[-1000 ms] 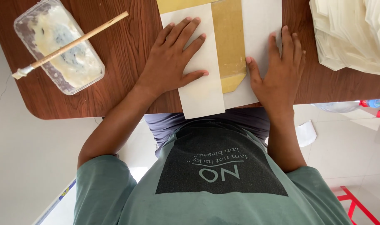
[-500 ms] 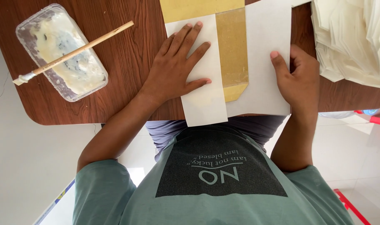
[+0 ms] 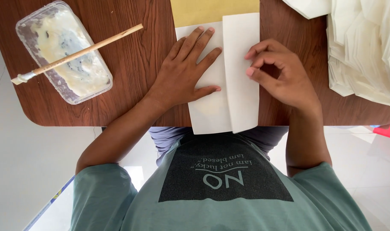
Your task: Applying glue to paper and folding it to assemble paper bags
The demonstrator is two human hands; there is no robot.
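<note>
The yellow sheet [image 3: 214, 10] runs off the top edge above the white paper [image 3: 240, 72], which hides its lower part. The paper stack [image 3: 366, 47], right of the white paper, is cut by the top and right edges. The left hand [image 3: 184, 70] covers part of the white paper.

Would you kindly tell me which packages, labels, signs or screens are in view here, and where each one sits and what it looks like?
Clear plastic tub: table's left side, rectangular with rounded corners, smeared with whitish paste, brush across it.
Printed patch: on the person's green shirt, dark rectangle with pale lettering.
No signs or screens.
</note>
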